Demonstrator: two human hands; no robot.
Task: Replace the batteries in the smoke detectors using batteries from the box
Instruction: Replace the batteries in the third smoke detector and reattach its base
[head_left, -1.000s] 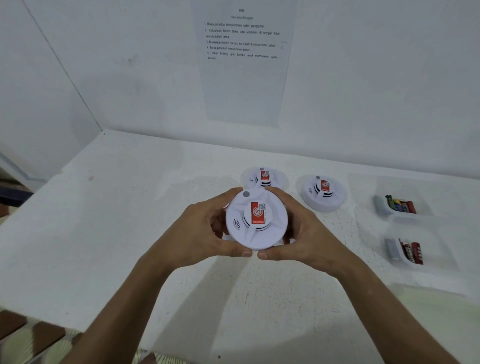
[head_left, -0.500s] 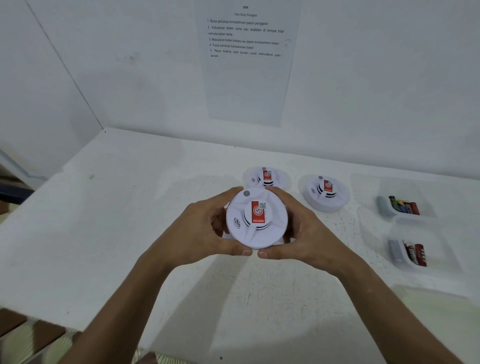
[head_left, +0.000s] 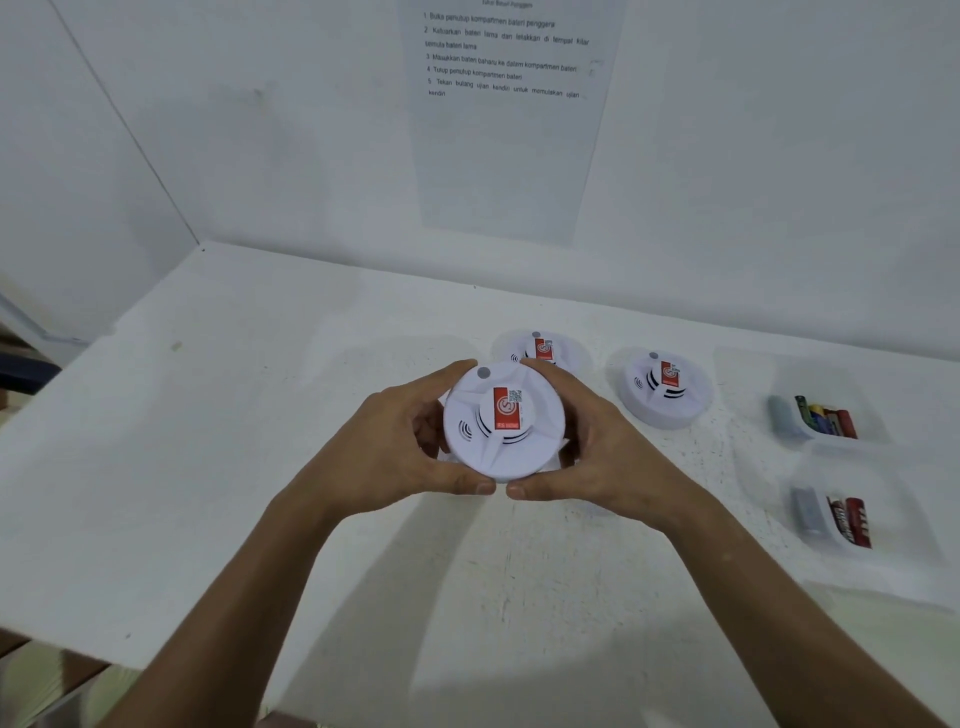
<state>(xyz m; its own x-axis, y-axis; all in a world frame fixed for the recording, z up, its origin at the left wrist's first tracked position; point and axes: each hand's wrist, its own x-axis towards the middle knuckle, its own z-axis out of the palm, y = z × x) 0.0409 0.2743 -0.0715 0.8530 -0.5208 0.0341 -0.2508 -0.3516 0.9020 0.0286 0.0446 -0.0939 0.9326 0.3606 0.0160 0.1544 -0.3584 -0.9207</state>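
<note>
A round white smoke detector (head_left: 501, 421) with a red label is held face up above the white table. My left hand (head_left: 395, 441) grips its left rim and my right hand (head_left: 597, 447) grips its right rim, thumbs nearly meeting at the front edge. A second detector (head_left: 543, 347) lies on the table just behind it, partly hidden. A third detector (head_left: 665, 387) lies to the right. Two clear plastic boxes stand at the far right: the far box (head_left: 779, 415) holds mixed-colour batteries (head_left: 826, 415), the near box (head_left: 808, 512) holds red batteries (head_left: 852, 522).
The white table (head_left: 234, 441) meets white walls at the back and left. A printed instruction sheet (head_left: 506, 104) hangs on the back wall. The table's front edge (head_left: 104, 660) runs at the lower left, with floor below it.
Both hands keep the same grip on the detector. The camera has tilted slightly, so the scene sits a little lower in view.
</note>
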